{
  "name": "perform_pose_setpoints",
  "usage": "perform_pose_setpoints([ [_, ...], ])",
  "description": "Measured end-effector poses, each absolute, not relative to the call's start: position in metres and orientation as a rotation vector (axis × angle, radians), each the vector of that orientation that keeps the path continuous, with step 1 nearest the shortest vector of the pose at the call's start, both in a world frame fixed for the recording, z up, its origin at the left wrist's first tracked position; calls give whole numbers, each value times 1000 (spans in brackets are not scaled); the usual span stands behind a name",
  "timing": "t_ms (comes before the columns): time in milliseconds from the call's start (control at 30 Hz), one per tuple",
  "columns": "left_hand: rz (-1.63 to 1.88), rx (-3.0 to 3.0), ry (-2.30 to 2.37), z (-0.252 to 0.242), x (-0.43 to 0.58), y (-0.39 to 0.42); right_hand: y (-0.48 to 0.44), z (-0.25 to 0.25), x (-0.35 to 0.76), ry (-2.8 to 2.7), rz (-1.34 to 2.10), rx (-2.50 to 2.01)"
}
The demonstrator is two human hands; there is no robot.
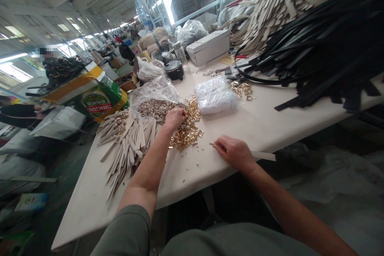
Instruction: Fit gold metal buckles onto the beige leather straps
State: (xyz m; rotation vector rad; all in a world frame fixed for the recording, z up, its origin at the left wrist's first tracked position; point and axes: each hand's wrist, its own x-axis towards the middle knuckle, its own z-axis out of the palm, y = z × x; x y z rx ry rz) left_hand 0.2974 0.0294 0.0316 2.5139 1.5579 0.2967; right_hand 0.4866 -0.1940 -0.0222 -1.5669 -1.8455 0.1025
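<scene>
My right hand [235,152] is closed round a narrow beige strap [264,155] near the table's front edge. One short end pokes out past its fingertips, and the longer end shows behind the wrist. My left hand [175,118] is over the border between a heap of gold-coloured metal buckles [183,138] and a pile of small beige loops [153,108]. Its fingers are bent together; whatever they hold, if anything, is too small to make out. The loops spill from a clear plastic bag [162,88].
Beige strips [135,142] lie left of the buckles on the pale table [258,124]. A plastic-wrapped white bundle [214,96], a white box [208,47] and a black pot [174,71] stand farther back. Black straps [330,40] cover the right side; a green carton [99,98] stands left.
</scene>
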Motion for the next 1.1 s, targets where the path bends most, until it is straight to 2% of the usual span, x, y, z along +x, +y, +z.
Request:
perform_pose_setpoints([
  [167, 451, 2334, 1569, 42, 290, 16, -193, -24, 487, -1839, 110, -1545],
  [333, 822, 1362, 1068, 47, 265, -44, -193, -24, 489, -1810, 131, -1516],
  [500, 898, 919, 963, 41, 250, -126, -201, -10, 479, -1682, 168, -1397],
  [767, 907, 767, 976, 36, 246, -180, -216, 29, 436, -1756, 154, -1177],
  [1100, 880, 834, 999, 28, 240, -211, -244, 21, 425, -1961, 78, -1172],
])
